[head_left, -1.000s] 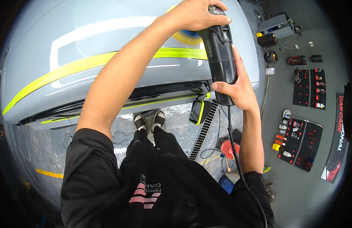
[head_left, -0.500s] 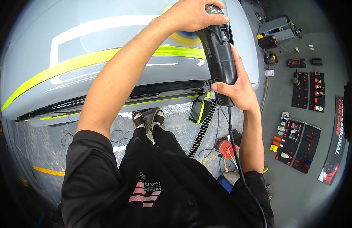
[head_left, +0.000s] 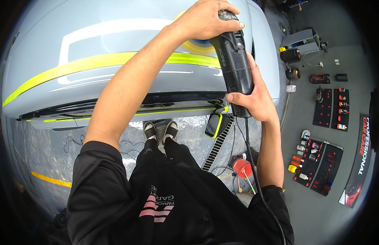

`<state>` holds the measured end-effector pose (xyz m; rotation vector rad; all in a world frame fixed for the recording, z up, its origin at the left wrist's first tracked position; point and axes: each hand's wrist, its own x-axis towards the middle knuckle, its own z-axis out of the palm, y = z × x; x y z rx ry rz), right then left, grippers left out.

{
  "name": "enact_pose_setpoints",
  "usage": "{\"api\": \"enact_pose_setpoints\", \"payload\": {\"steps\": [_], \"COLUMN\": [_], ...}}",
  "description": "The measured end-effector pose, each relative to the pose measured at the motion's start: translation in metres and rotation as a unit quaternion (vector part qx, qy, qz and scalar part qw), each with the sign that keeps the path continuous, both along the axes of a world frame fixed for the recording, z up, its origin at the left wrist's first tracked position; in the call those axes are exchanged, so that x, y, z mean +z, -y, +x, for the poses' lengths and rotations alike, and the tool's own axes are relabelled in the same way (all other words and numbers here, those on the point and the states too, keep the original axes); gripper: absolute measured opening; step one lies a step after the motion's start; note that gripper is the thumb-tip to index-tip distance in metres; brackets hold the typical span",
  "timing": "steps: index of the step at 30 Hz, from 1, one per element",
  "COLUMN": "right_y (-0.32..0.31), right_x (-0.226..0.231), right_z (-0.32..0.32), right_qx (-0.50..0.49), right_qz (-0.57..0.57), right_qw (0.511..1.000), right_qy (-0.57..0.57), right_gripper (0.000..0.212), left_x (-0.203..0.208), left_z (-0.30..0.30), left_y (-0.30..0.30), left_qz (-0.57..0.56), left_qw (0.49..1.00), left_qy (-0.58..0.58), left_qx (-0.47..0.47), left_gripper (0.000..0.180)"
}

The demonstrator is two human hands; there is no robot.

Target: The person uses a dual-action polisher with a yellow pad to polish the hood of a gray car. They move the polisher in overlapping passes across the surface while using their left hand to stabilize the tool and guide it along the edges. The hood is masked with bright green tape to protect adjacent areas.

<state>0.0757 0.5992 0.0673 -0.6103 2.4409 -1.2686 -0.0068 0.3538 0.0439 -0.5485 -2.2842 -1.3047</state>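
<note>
A black corded polisher (head_left: 234, 61) lies between both hands over the light grey car roof (head_left: 128, 43). My left hand (head_left: 208, 20) is closed over its head end, with the thumb along the top. Around the rear of the body my right hand (head_left: 257, 98) is wrapped, near where the cord leaves. Partly hidden behind my left wrist, a round yellow and blue pad (head_left: 199, 45) is at the roof surface, just beyond a strip of yellow-green masking tape (head_left: 95, 63). The tape runs along the roof edge.
The black power cord (head_left: 261, 192) hangs past my right forearm. Below the roof edge is a side mirror (head_left: 214, 125) edged with yellow-green tape. A red bucket (head_left: 242, 168) stands by a floor drain grate (head_left: 218, 143). Black racks (head_left: 308, 161) with bottles hang on the right wall.
The whole view has shifted slightly, with the wall racks lower in the picture. Both hands keep their hold on the polisher, and its pad stays near the tape.
</note>
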Motion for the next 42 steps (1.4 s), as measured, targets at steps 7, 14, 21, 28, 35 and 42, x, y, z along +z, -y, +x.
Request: {"api": "enact_pose_setpoints", "payload": {"steps": [7,14,21,28,35,42], "right_y": [0.015,0.028,0.044,0.060,0.077,0.088], "right_x": [0.003,0.005,0.007,0.011,0.011,0.010], "right_z": [0.001,-0.001,-0.001,0.003,0.003,0.003], "right_qx": [0.023,0.051,0.069,0.084,0.098,0.109], "right_qz": [-0.011,0.007,0.013,0.026,0.036,0.027], "right_qw": [1.000,0.999,0.998,0.996,0.994,0.993], "right_qy": [0.006,0.001,0.003,-0.005,-0.023,-0.018], "right_gripper": [0.119,0.119,0.118,0.118,0.119,0.119], "left_x": [0.002,0.005,0.004,0.009,0.010,0.007], "left_z": [0.008,0.022,0.030,0.044,0.054,0.058], "left_y": [0.016,0.035,0.054,0.070,0.089,0.101], "left_qz": [0.009,0.026,0.022,0.060,0.077,0.047], "left_qw": [1.000,0.999,0.998,0.994,0.989,0.991], "left_qy": [0.003,0.034,0.031,0.081,0.103,0.083], "left_qx": [0.007,0.026,0.048,0.053,0.071,0.099], "left_gripper": [0.046,0.046,0.048,0.048,0.050,0.051]}}
